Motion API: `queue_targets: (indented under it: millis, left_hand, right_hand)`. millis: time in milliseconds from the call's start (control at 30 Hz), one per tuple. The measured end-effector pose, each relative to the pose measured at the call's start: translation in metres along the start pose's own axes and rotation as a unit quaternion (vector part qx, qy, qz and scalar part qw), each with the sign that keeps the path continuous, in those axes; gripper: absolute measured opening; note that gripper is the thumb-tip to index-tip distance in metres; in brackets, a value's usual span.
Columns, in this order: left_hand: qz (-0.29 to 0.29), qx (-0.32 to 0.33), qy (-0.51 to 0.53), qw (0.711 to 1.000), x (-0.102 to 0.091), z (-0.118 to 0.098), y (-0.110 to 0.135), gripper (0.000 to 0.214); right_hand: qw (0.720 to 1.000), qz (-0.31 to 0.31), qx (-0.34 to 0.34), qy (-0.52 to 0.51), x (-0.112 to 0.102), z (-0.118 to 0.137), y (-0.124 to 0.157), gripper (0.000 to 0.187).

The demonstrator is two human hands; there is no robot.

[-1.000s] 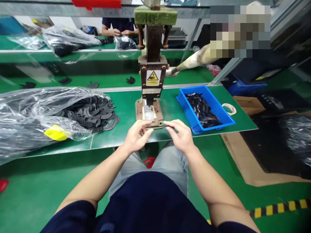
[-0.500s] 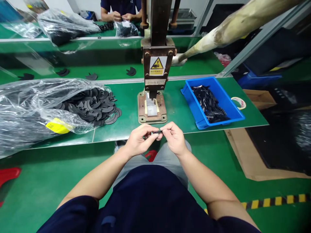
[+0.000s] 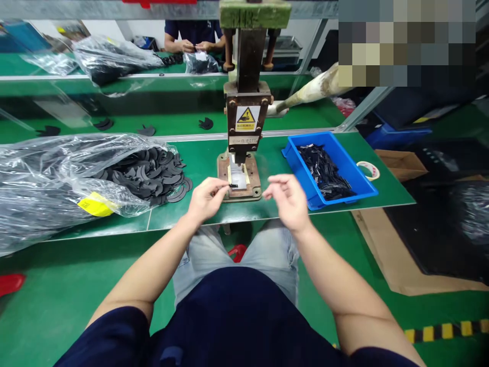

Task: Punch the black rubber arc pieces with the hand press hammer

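My left hand pinches a small black part and holds it at the front of the press base. A hand press with a yellow warning label stands upright over that base. My right hand hovers just right of the base, its fingers loosely curled and apart, with nothing in them. A pile of black crescent-shaped pieces spills from a clear plastic bag to the left. To the right, a blue bin holds several thin black strips.
A tape roll lies right of the bin. The press's long handle slants up to the right. Behind, another person's hands work at a far bench among more bags. Cardboard lies on the floor to the right.
Both hands held the small black part together near my lap. Now the left hand alone carries it forward to the press base, and the right hand has let go and moved right.
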State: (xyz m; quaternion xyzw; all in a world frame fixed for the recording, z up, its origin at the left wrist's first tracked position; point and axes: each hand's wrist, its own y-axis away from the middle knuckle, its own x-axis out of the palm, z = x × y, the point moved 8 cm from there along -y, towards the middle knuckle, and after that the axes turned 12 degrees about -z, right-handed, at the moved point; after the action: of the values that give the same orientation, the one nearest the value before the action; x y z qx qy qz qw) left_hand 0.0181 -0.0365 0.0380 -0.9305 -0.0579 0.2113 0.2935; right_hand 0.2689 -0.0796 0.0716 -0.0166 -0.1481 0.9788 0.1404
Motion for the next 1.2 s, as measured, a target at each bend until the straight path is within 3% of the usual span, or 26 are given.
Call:
queue_targets:
  millis: [33,100,167,233,333,433,533,700,867,933,1033,1133,1200]
  left_hand:
    - [-0.004,-0.008,-0.021,1.000,0.003,0.013,-0.011,0.022]
    - [0.006,-0.012,-0.061,0.998,0.013,0.032,-0.032,0.024]
    - [0.037,0.002,-0.100,0.994,0.028,0.042,-0.047,0.024]
    - [0.078,0.027,-0.139,0.987,0.042,0.045,-0.055,0.025]
    - [0.126,0.056,-0.193,0.971,0.055,0.042,-0.058,0.029]
    - [0.162,0.083,-0.220,0.958,0.060,0.038,-0.057,0.031]
    - [0.180,0.095,-0.210,0.956,0.061,0.037,-0.057,0.032]
    - [0.167,0.079,-0.164,0.969,0.061,0.041,-0.057,0.030]
    - [0.149,0.055,-0.128,0.979,0.055,0.045,-0.052,0.029]
    - [0.144,0.046,-0.138,0.979,0.039,0.051,-0.053,0.030]
    - [0.127,0.031,-0.228,0.965,-0.006,0.073,-0.064,0.031]
    - [0.118,-0.012,-0.369,0.922,-0.066,0.106,-0.082,0.036]
    - [0.145,-0.044,-0.443,0.883,-0.097,0.128,-0.092,0.043]
  right_hand:
    - [0.999,-0.033,-0.041,-0.001,-0.011,0.022,-0.020,0.037]
    - [0.975,-0.096,-0.201,0.001,-0.030,0.086,-0.054,0.044]
    - [0.945,-0.099,-0.311,0.005,-0.031,0.146,-0.079,0.056]
    - [0.929,-0.069,-0.363,0.017,-0.019,0.188,-0.096,0.062]
    - [0.921,-0.013,-0.384,0.072,0.010,0.211,-0.109,0.064]
    - [0.918,-0.076,-0.384,0.060,0.016,0.201,-0.103,0.054]
    - [0.924,-0.130,-0.358,0.036,0.009,0.168,-0.078,0.048]
    - [0.917,-0.082,-0.381,0.083,-0.001,0.109,-0.025,0.041]
    - [0.918,-0.098,-0.376,0.079,-0.008,0.078,-0.011,0.023]
    - [0.914,-0.116,-0.385,0.059,-0.010,0.078,-0.010,0.020]
    - [0.913,-0.108,-0.388,0.067,-0.010,0.080,-0.011,0.019]
    - [0.912,-0.061,-0.395,0.086,-0.008,0.082,-0.012,0.019]
    - [0.907,-0.055,-0.410,0.078,-0.009,0.084,-0.011,0.015]
